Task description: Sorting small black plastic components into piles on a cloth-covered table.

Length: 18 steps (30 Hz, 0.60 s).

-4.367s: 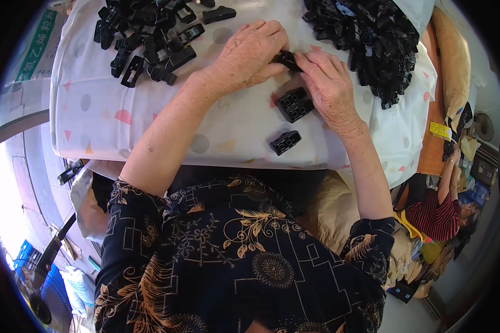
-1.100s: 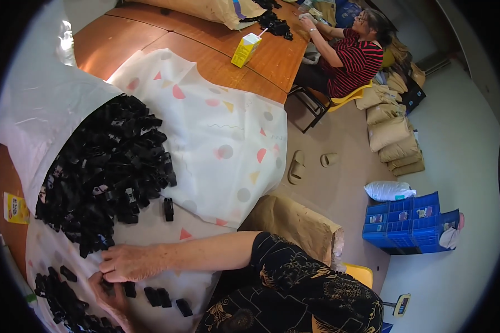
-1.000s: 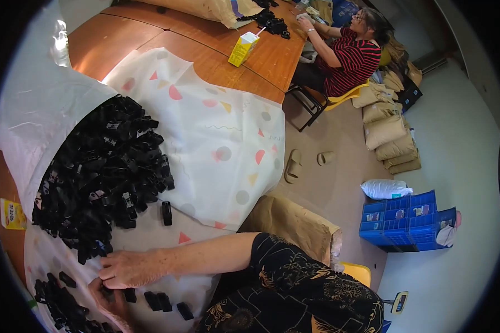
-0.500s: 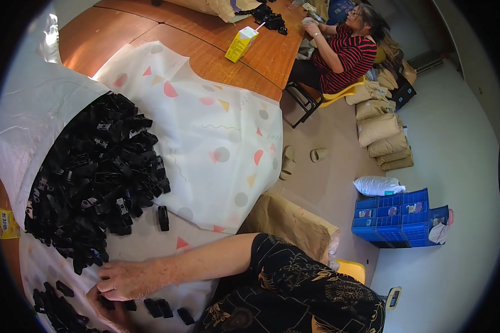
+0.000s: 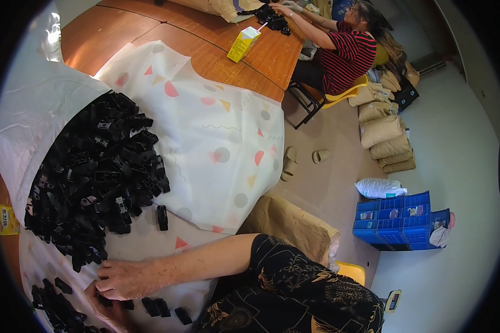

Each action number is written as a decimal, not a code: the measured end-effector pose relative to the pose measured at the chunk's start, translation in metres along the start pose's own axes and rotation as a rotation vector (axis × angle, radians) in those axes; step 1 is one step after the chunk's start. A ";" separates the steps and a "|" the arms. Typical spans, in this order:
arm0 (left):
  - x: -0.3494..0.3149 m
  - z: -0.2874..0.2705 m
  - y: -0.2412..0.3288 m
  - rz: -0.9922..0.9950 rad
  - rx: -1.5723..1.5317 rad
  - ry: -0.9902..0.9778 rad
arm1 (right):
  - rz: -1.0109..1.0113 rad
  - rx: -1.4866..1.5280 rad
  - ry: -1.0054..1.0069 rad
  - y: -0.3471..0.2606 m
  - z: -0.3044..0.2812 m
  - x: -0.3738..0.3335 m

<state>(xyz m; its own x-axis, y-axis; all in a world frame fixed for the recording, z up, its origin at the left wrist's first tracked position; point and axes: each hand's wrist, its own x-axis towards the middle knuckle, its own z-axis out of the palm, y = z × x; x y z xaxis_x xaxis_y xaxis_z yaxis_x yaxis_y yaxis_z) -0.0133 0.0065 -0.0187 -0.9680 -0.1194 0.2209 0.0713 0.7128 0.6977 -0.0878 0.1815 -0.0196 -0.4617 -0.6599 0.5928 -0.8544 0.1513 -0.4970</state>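
Observation:
At the lower left my right hand [image 5: 126,280] reaches in from the right, its fingers bent and pressed together over my left hand [image 5: 112,312]. Between them a small black plastic piece [image 5: 104,301] shows in part; the fingers cover most of it. Just beyond my hands lies a big heap of black plastic pieces [image 5: 89,177], some with metal bits. A smaller group of black pieces [image 5: 58,308] lies left of my left hand. Several loose pieces [image 5: 156,307] lie right of my hands, and a single piece [image 5: 162,217] sits by the heap's right edge.
A patterned white cover [image 5: 216,133] lies over the wooden table [image 5: 205,77], with a yellow drink carton [image 5: 243,44] farther back. A co-worker [image 5: 347,61] sits at the far right, arms over black items. Blue crates [image 5: 391,222], brown sacks [image 5: 380,133] and slippers [image 5: 319,156] occupy the floor.
My hands stay nearly in place, with only a slight shift of the fingers. The co-worker's arms have stretched out to the left across the table toward the black items.

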 end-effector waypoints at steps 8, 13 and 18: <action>-0.002 0.001 -0.001 -0.036 0.011 0.020 | -0.015 -0.035 0.011 0.001 0.004 -0.002; -0.002 0.006 -0.001 -0.014 0.009 0.020 | -0.008 -0.051 -0.004 0.003 -0.003 -0.003; -0.003 0.004 -0.001 -0.014 -0.012 0.015 | -0.038 -0.006 0.046 0.004 0.007 -0.005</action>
<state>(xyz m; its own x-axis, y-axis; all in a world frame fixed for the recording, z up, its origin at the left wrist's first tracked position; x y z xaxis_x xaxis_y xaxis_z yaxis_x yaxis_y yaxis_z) -0.0118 0.0086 -0.0222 -0.9652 -0.1394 0.2211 0.0610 0.7024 0.7092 -0.0877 0.1806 -0.0287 -0.4392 -0.6305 0.6399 -0.8730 0.1314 -0.4698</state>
